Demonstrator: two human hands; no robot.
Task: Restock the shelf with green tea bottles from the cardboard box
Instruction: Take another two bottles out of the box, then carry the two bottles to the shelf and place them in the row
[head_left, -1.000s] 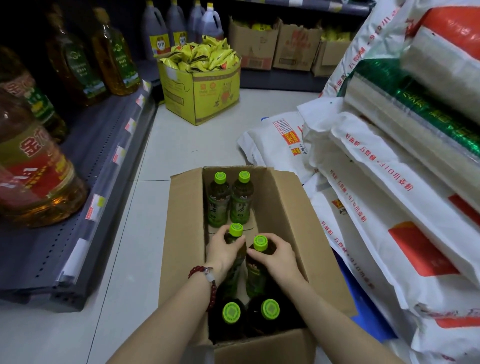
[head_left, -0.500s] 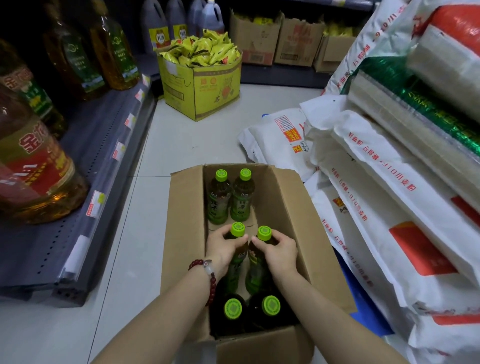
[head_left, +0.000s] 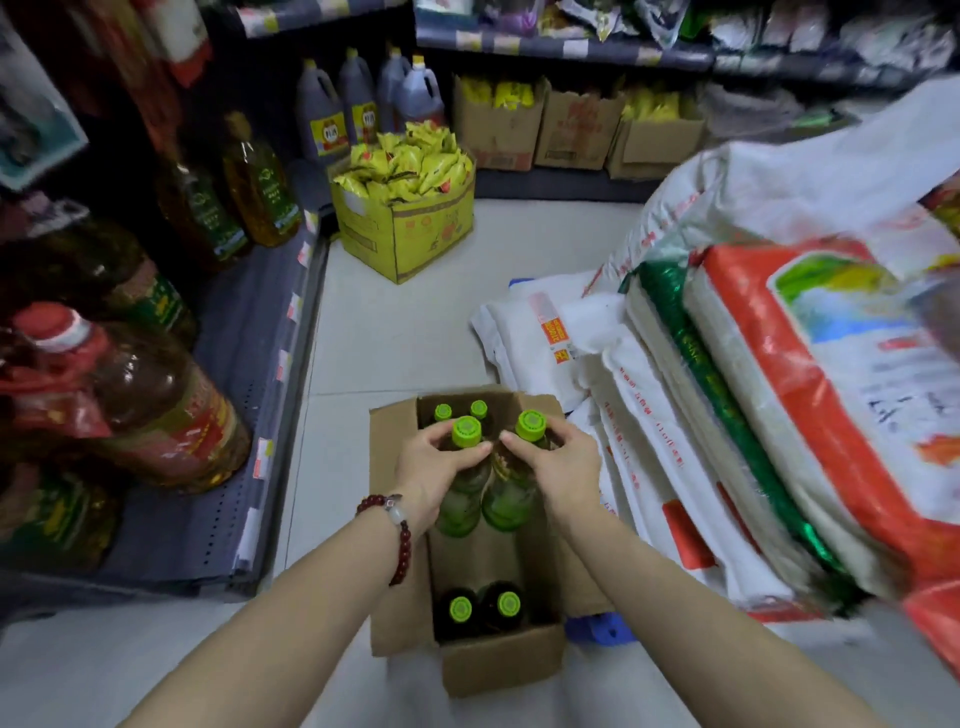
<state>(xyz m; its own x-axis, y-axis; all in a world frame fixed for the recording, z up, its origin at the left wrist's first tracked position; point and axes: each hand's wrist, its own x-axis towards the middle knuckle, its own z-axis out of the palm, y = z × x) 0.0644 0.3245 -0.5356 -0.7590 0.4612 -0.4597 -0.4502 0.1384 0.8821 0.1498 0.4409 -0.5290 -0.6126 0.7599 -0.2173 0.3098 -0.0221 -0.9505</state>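
Note:
An open cardboard box (head_left: 397, 525) sits on the floor below me. My left hand (head_left: 434, 470) grips one green tea bottle (head_left: 460, 512) by its neck, under its lime cap. My right hand (head_left: 558, 470) grips a second green tea bottle (head_left: 506, 506) the same way. Both bottles hang side by side above the middle of the box, their bases clear of it. Two more bottles (head_left: 485, 608) stand at the near end of the box, and two caps (head_left: 460, 411) show at the far end. The grey shelf (head_left: 244, 395) runs along my left.
Large cooking-oil bottles (head_left: 156, 405) stand on the left shelf. Stacked rice sacks (head_left: 779, 415) press against the box's right side. A yellow carton of snack packs (head_left: 410, 228) stands on the floor ahead, with dark jugs (head_left: 358, 109) and more cartons behind it.
Both hands have lifted their two bottles up out of the box. The camera has risen and tilted up, so more of the shelves shows.

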